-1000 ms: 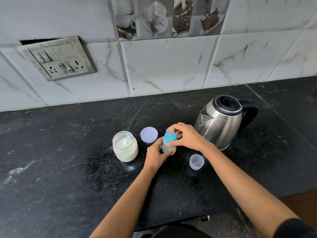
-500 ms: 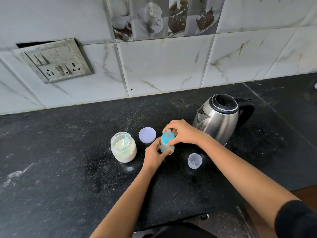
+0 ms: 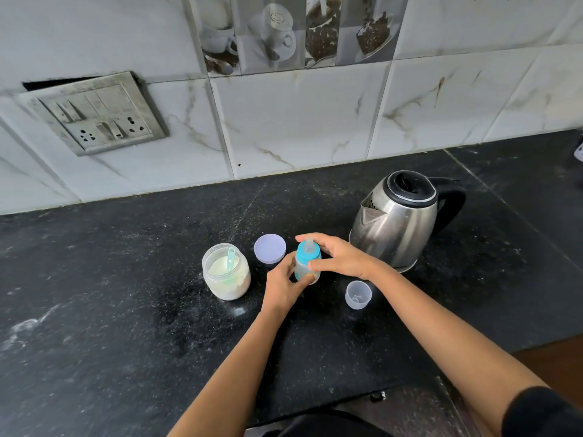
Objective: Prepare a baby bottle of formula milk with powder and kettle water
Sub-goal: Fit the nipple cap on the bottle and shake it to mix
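The left hand [image 3: 281, 286] is gripping the body of the one small clear baby bottle with a blue screw collar [image 3: 304, 255], between the one open glass powder jar [image 3: 226, 274] on the left and the one steel kettle [image 3: 398, 227] on the right. The right hand [image 3: 340, 258] is curling round the collar, probably twisting it, though whether on or off I cannot tell. The next turn is calling for a steady base. One lilac round lid [image 3: 270, 248] and one clear plastic cap [image 3: 358, 294] are lying nearby.

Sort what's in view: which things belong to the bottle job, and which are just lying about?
Job: bottle, gripped by left hand and right hand; powder jar with scoop; jar lid; kettle; clear cap.
Lying about: switch plate; picture tiles.
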